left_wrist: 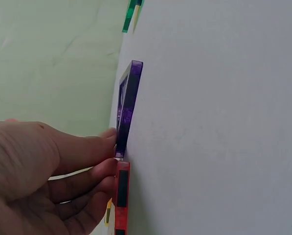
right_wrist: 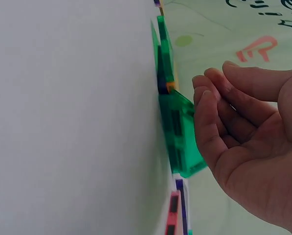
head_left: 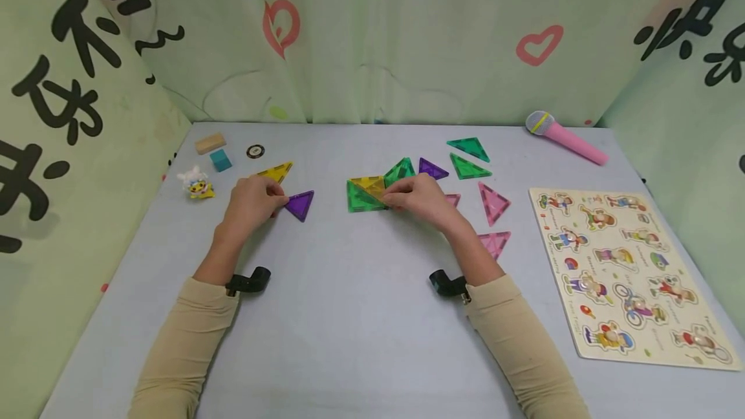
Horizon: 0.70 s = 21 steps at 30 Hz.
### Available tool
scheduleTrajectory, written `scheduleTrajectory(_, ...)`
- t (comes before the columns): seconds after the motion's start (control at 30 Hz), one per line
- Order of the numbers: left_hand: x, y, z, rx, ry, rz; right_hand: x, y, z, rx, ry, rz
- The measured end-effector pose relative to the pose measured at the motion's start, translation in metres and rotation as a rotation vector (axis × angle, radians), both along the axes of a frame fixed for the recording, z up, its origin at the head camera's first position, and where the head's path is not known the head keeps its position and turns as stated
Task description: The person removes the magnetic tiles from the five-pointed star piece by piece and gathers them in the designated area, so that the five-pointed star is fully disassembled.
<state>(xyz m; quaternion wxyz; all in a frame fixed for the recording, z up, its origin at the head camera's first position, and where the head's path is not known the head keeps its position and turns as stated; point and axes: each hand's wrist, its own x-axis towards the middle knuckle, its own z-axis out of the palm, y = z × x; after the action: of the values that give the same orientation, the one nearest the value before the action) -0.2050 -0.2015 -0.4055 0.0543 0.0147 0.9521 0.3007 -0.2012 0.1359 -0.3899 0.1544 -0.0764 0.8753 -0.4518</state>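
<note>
My left hand (head_left: 251,204) pinches a purple triangular tile (head_left: 300,205) by its corner, between thumb and fingers. In the left wrist view the purple tile (left_wrist: 129,107) leans up on edge, and a red tile (left_wrist: 122,196) lies below the fingertips. A yellow triangular tile (head_left: 278,172) sits just beyond that hand. My right hand (head_left: 420,198) has its fingers loosely bent at a joined group with a green tile (head_left: 363,200) and a yellow tile (head_left: 367,183). In the right wrist view its fingertips overlap a tilted green tile (right_wrist: 180,134), with nothing visible between thumb and fingers.
Loose tiles lie to the right: a purple one (head_left: 433,169), a green one (head_left: 469,167) and a pink one (head_left: 493,204). A picture puzzle board (head_left: 634,277) and pink microphone (head_left: 573,141) are farther right. Wooden blocks (head_left: 210,143) and a small figurine (head_left: 196,183) stand at left.
</note>
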Motion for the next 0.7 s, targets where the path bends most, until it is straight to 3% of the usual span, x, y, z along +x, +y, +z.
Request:
scheduleTrajectory(0.17,0.0,0.011,0.001,0.004,0.065,-0.014,-0.003,0.011,0.007,-0.052,0.02,-0.057)
scheduleTrajectory(0.33,-0.001,0.044,0.01,0.035,0.106,-0.09,-0.008,0.012,0.01,-0.065,0.041,-0.079)
scheduleTrajectory(0.53,-0.015,0.092,0.006,0.006,0.021,-0.22,-0.018,-0.002,0.004,0.005,0.088,-0.023)
scheduleTrajectory(0.7,-0.025,0.112,0.0,-0.04,-0.039,-0.233,-0.02,-0.015,0.002,0.059,0.159,0.019)
